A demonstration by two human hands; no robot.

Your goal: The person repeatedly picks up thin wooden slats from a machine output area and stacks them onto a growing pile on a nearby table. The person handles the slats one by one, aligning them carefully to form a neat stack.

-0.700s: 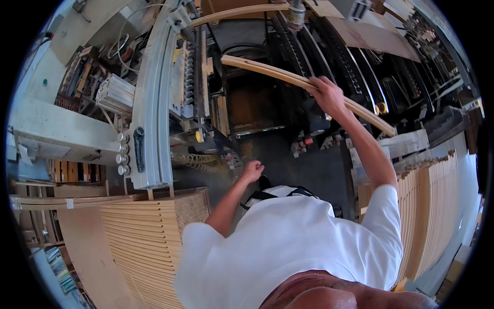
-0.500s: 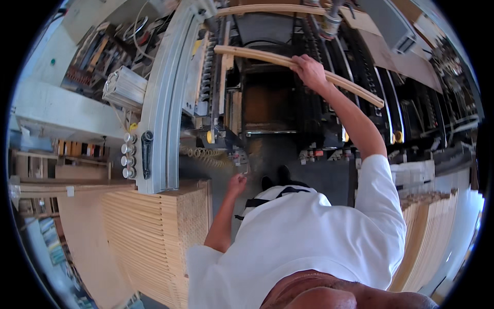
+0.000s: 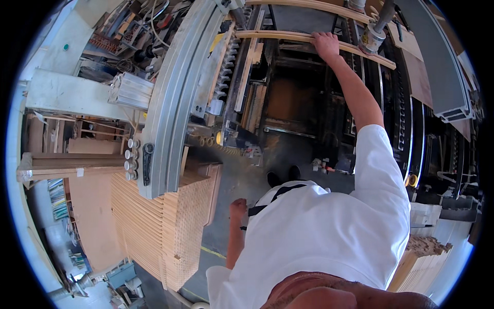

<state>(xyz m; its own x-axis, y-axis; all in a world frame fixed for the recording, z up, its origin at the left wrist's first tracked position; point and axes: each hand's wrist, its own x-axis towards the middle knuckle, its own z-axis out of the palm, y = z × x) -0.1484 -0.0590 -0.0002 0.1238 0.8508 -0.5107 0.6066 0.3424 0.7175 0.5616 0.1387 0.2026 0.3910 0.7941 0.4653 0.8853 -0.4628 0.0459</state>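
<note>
My right hand point(image 3: 327, 47) reaches far forward, its fingers closed over a long, slim wooden strip point(image 3: 278, 35). The strip lies crosswise above the dark rails of a machine point(image 3: 290, 98), its right end close to a grey cylindrical fitting point(image 3: 371, 38). Farther back, a second wooden strip point(image 3: 309, 4) runs roughly parallel to it. Down by my left side hangs my left hand point(image 3: 238, 208), fingers curled in. Whatever it holds, if anything, is hidden. It is nearest the stack of wooden boards point(image 3: 188, 226), apart from it.
A grey metal beam point(image 3: 177, 103) rises at the left, with several round knobs point(image 3: 131, 154) and a dark wrench point(image 3: 148, 164) on it. More boards point(image 3: 419, 262) stand at the right. A grey housing point(image 3: 437, 62) flanks the machine. A coiled hose point(image 3: 226, 149) lies near its front.
My right hand has carried the wooden strip farther away, toward the second strip and the cylindrical fitting. My left hand has drawn back toward my body. The view has shifted.
</note>
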